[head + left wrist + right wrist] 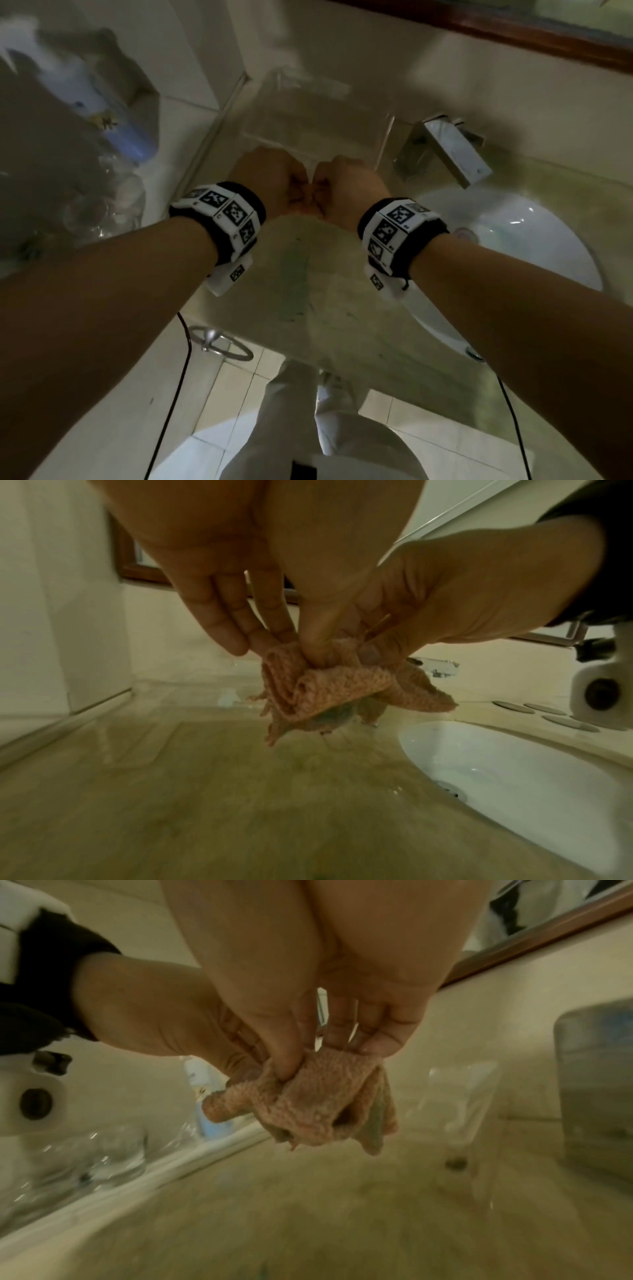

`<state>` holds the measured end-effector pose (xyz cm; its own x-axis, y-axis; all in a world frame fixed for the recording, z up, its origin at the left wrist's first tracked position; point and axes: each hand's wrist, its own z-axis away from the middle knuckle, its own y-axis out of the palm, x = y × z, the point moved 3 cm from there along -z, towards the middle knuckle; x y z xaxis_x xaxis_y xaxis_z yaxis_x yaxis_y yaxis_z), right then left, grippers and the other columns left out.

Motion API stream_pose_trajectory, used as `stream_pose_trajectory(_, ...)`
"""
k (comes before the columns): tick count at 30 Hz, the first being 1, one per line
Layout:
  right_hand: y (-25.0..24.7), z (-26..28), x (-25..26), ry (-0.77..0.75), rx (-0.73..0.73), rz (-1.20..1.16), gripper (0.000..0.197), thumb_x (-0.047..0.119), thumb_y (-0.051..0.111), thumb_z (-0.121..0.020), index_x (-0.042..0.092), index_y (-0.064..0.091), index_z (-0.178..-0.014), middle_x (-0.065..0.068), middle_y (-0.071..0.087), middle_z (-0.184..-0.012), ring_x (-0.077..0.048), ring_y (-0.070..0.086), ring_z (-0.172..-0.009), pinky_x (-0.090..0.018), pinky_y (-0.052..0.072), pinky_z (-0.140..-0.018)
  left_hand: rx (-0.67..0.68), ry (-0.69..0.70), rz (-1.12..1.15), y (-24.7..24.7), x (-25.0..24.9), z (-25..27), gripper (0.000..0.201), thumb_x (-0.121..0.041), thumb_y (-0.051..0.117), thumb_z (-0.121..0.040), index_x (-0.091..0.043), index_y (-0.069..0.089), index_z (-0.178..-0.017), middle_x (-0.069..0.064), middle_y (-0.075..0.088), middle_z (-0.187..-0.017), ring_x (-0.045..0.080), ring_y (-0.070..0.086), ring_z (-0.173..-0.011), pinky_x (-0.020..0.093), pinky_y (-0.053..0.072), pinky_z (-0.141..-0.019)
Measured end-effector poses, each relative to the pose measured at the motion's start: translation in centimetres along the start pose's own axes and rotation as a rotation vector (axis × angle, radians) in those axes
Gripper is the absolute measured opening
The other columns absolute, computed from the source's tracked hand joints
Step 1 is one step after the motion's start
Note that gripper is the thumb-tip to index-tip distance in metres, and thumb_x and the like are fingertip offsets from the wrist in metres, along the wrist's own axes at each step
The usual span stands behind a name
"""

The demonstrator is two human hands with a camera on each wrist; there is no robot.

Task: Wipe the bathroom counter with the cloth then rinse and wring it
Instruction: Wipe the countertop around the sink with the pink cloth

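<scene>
A crumpled pink cloth (329,693) hangs a little above the beige counter (205,791), just left of the white sink (514,772). My left hand (294,647) pinches its top edge between thumb and fingers. My right hand (325,1058) pinches the same bunched cloth (318,1104) right beside it. In the head view the two hands, left (274,181) and right (346,186), meet knuckle to knuckle over the counter (308,281) and hide the cloth.
A chrome faucet (445,147) stands behind the sink basin (513,240). A clear acrylic holder (308,130) sits against the back wall. Glassware (102,205) and a blue bottle (130,140) crowd the left ledge. A wood-framed mirror (513,31) runs above.
</scene>
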<state>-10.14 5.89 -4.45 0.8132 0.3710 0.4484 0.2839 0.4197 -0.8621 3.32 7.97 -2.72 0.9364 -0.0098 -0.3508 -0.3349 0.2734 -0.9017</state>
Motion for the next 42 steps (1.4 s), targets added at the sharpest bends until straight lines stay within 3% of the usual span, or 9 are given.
stream_pose_trajectory(4, 3.6, 0.5, 0.0, 0.024, 0.065, -0.015, 0.024, 0.037, 0.063, -0.083, 0.016, 0.064, -0.093, -0.006, 0.061, -0.088, -0.026, 0.06, -0.082, -0.033, 0.049, -0.068, 0.051, -0.042, -0.014, 3.0, 1.4, 1.1, 0.022, -0.03, 0.064, -0.085, -0.017, 0.075, -0.099, 0.006, 0.072, -0.096, 0.02, 0.059, -0.076, 0.027, 0.043, -0.069)
stream_pose_trajectory(8, 7.1, -0.2, -0.9, 0.053, 0.117, -0.031, 0.029, 0.047, 0.067, -0.079, 0.019, 0.058, -0.081, -0.004, 0.052, -0.077, -0.026, 0.052, -0.072, -0.03, 0.038, -0.063, 0.105, -0.052, -0.014, 6.5, 3.5, 0.7, 0.022, -0.029, 0.065, -0.086, -0.02, 0.075, -0.103, 0.006, 0.071, -0.103, 0.023, 0.062, -0.083, 0.025, 0.041, -0.07)
stream_pose_trajectory(13, 10.5, -1.0, -1.4, 0.061, 0.124, -0.007, 0.032, 0.039, 0.063, -0.087, 0.024, 0.063, -0.116, -0.003, 0.045, -0.094, -0.029, 0.056, -0.088, -0.03, 0.036, -0.069, 0.168, -0.028, 0.058, 9.7, 5.4, 0.2, 0.031, -0.024, 0.067, -0.081, -0.027, 0.071, -0.112, 0.001, 0.067, -0.11, 0.023, 0.062, -0.094, 0.028, 0.045, -0.076)
stream_pose_trajectory(17, 11.3, -1.6, -1.6, 0.033, 0.08, 0.092, 0.037, 0.042, 0.057, -0.088, 0.018, 0.057, -0.116, -0.009, 0.056, -0.106, -0.035, 0.059, -0.094, -0.032, 0.033, -0.067, 0.144, -0.012, 0.087, 10.4, 6.2, -0.1, 0.037, -0.026, 0.073, -0.077, -0.022, 0.07, -0.114, 0.002, 0.067, -0.119, 0.025, 0.063, -0.106, 0.039, 0.05, -0.092)
stream_pose_trajectory(22, 11.7, -0.1, -0.2, 0.005, 0.155, 0.096, 0.064, 0.071, 0.061, -0.073, 0.022, 0.057, -0.114, -0.005, 0.061, -0.107, -0.029, 0.061, -0.094, -0.031, 0.044, -0.071, 0.265, -0.058, -0.103, 10.8, 6.4, 0.2, 0.029, -0.032, 0.069, -0.08, -0.014, 0.069, -0.103, 0.009, 0.07, -0.103, 0.028, 0.064, -0.093, 0.039, 0.053, -0.083)
stream_pose_trajectory(27, 14.3, 4.3, 1.1, -0.001, 0.191, 0.093, 0.051, 0.062, 0.058, -0.08, 0.024, 0.059, -0.114, -0.005, 0.057, -0.101, -0.029, 0.06, -0.091, -0.033, 0.049, -0.078, 0.398, -0.077, -0.053, 11.6, 6.0, 4.3, 0.01, -0.032, 0.073, -0.073, -0.026, 0.066, -0.07, 0.0, 0.07, -0.08, 0.022, 0.065, -0.078, 0.037, 0.055, -0.076)
stream_pose_trajectory(35, 16.6, 8.7, 2.6, -0.007, 0.258, 0.19, 0.057, 0.056, 0.046, -0.089, 0.016, 0.044, -0.131, -0.011, 0.053, -0.111, -0.034, 0.058, -0.094, -0.034, 0.032, -0.066, 0.416, -0.07, 0.065, 13.0, 6.2, 8.0, 0.011, -0.031, 0.077, -0.067, -0.029, 0.073, -0.077, -0.008, 0.072, -0.076, 0.014, 0.068, -0.075, 0.031, 0.057, -0.071)
stream_pose_trajectory(38, 16.0, 8.8, 2.5, 0.001, 0.227, 0.119, 0.051, 0.057, 0.044, -0.09, 0.023, 0.039, -0.128, -0.008, 0.055, -0.101, -0.034, 0.06, -0.082, -0.033, 0.035, -0.059, 0.365, -0.079, 0.201, 12.7, 7.1, 8.4, 0.032, -0.031, 0.083, -0.063, -0.032, 0.071, -0.093, -0.011, 0.069, -0.085, 0.01, 0.066, -0.08, 0.031, 0.056, -0.074)
stream_pose_trajectory(42, 14.5, 6.4, 0.7, 0.085, 0.06, -0.038, 0.038, 0.041, 0.051, -0.091, 0.037, 0.038, -0.126, -0.003, 0.046, -0.101, -0.025, 0.051, -0.061, -0.028, 0.041, -0.055, 0.281, -0.004, 0.085, 12.6, 8.2, 9.0, 0.1, -0.035, 0.092, -0.05, -0.042, 0.041, -0.136, -0.005, 0.045, -0.122, 0.016, 0.045, -0.11, 0.033, 0.046, -0.093)
